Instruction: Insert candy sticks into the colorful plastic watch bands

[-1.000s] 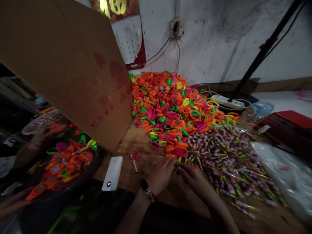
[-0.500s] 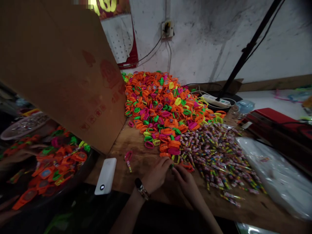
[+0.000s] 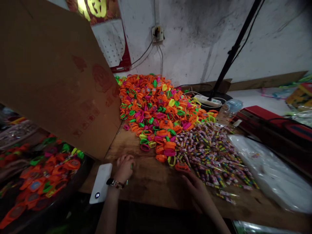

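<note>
My left hand (image 3: 125, 169), with a watch and bracelet at the wrist, is on the wooden table (image 3: 148, 178), right of a white power bank (image 3: 101, 183). Its fingers are curled around something green, only a bit of which shows. My right hand (image 3: 195, 188) has its fingers apart and holds nothing, just below an orange toy watch (image 3: 182, 166) at the front of the pile. The large pile of orange, green, pink and yellow toy watches (image 3: 151, 107) lies behind. To its right spreads a heap of small wrapped candy tubes (image 3: 209, 149).
A tall cardboard box (image 3: 73, 87) stands at the left. Beyond it another person's hand (image 3: 14, 169) is at a dark tub of toy watches (image 3: 36, 185). Plastic bags (image 3: 270, 175), a red device (image 3: 263, 120), a power strip (image 3: 207, 100) and a black pole (image 3: 234, 52) are on the right.
My hands have moved apart. My left hand went left toward the power bank with the green item, over where the pink toy watch lay; my right hand let go and opened. The view has shifted slightly.
</note>
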A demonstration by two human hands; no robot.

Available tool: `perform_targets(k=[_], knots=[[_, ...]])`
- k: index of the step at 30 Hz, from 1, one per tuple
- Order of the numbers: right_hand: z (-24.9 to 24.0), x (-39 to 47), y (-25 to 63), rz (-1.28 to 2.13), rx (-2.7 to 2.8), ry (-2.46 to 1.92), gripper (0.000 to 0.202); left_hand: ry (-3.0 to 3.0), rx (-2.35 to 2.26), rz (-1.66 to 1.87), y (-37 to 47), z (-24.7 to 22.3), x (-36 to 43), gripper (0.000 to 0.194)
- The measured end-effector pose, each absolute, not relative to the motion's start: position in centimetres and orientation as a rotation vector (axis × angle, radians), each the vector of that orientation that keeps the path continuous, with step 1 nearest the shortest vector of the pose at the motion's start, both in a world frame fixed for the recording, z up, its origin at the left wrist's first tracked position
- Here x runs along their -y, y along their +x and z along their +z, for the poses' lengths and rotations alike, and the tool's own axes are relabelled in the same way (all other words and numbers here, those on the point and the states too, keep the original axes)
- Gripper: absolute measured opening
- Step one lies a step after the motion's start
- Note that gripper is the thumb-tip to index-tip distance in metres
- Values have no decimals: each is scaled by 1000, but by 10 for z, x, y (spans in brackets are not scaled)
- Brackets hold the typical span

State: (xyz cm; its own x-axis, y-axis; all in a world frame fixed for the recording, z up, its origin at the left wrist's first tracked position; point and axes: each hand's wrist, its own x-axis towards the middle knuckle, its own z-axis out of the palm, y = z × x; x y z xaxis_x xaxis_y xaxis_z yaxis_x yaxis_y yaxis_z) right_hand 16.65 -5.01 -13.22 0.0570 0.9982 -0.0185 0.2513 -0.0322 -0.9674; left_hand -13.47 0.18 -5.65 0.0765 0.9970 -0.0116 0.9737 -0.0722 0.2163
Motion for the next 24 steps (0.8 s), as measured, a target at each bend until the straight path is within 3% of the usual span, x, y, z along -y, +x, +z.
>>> perform_targets(k=[5,9,18,24], knots=[[-125,48,176,613,1601,-1740,35,2175,-2076,406,-115,-72,-29,47],[-123,49,176,296,1901,-2056,43,2209,-1960,553,-83,-90,-56,46],[-110,51,173,241,1957,-2249,37,2041,-1987,941,-69,-103,-57,29],[-98,56,179,147,1766,-2521,29,1593,-1564,1216,-44,-97,-37,55]])
